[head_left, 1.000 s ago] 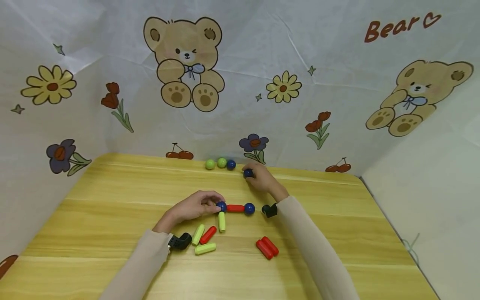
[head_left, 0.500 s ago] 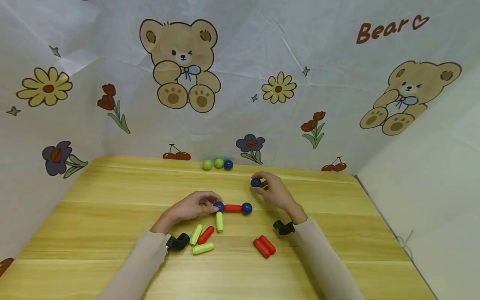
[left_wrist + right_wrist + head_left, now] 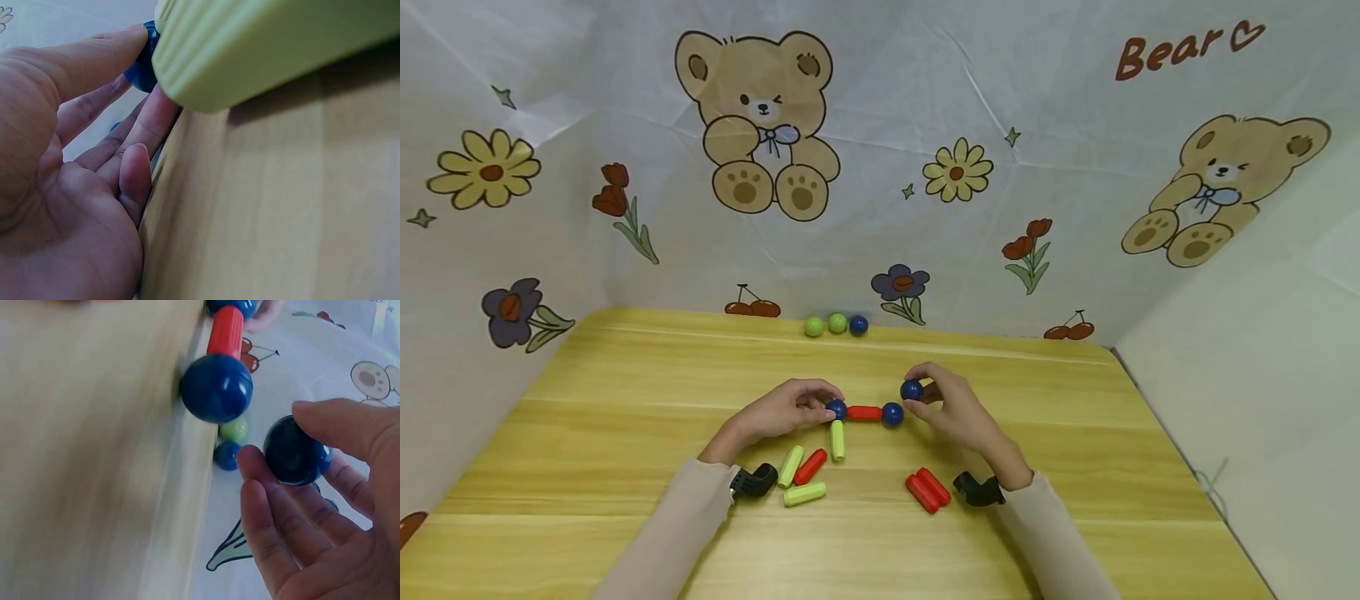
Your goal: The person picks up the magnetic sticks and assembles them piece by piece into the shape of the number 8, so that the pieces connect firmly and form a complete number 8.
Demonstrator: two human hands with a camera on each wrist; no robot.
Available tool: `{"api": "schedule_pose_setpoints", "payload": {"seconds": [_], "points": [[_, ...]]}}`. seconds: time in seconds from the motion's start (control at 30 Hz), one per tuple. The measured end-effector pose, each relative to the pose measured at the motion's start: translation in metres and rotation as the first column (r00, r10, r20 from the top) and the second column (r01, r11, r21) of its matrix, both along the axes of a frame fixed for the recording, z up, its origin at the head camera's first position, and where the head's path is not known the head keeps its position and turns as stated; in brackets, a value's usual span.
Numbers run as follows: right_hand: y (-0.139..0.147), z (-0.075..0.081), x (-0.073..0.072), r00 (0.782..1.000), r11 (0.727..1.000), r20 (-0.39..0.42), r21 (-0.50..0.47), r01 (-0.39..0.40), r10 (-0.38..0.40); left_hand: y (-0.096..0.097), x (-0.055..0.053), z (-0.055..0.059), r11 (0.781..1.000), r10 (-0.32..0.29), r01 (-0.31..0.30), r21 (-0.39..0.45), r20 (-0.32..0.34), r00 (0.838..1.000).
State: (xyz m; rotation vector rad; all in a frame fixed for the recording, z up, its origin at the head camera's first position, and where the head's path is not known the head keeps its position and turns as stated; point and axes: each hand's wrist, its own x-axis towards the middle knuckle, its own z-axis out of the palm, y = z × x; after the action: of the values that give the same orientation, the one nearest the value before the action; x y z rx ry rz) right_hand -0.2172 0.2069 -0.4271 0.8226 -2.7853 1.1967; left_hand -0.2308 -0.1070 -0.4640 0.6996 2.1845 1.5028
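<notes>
- At your wood-grain table's [image 3: 865, 554] twelve o'clock, green balls [image 3: 837, 322] and a blue ball [image 3: 859, 326] are sitting.
- Mid-table, joined rods and balls [image 3: 865, 412] are resting.
- Toward eight, three loose rods [image 3: 810, 467] are lying.
- Toward four, two red rods [image 3: 922, 493].

My left hand [image 3: 78, 200] pinches a blue ball [image 3: 145, 74], a ridged yellow-green rod [image 3: 250, 50] against it, wood-grain tabletop [image 3: 269, 206] alongside.

Our left hand [image 3: 786, 412] left of the joined red stick [image 3: 865, 413], bent into a pinch, our right hand [image 3: 953, 407] to its right, pinching too, sleeved forearms [image 3: 664, 527] nearer us
</notes>
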Motion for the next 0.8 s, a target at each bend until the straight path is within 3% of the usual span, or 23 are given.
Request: {"api": "schedule_pose_setpoints", "payload": {"seconds": [0.43, 0.8], "points": [[-0.022, 0.011, 0.033, 0.995, 0.996, 0.061, -0.004, -0.084, 0.085, -0.002, -0.002, -0.002, 1.000, 0.003, -0.003, -0.009, -0.005, 1.000], [-0.041, 0.005, 0.046, 0.979, 0.982, 0.118, 0.074, -0.175, 0.165, -0.002, -0.003, -0.003, 1.000, -0.005, 0.005, -0.006, -0.017, 1.000]]}}
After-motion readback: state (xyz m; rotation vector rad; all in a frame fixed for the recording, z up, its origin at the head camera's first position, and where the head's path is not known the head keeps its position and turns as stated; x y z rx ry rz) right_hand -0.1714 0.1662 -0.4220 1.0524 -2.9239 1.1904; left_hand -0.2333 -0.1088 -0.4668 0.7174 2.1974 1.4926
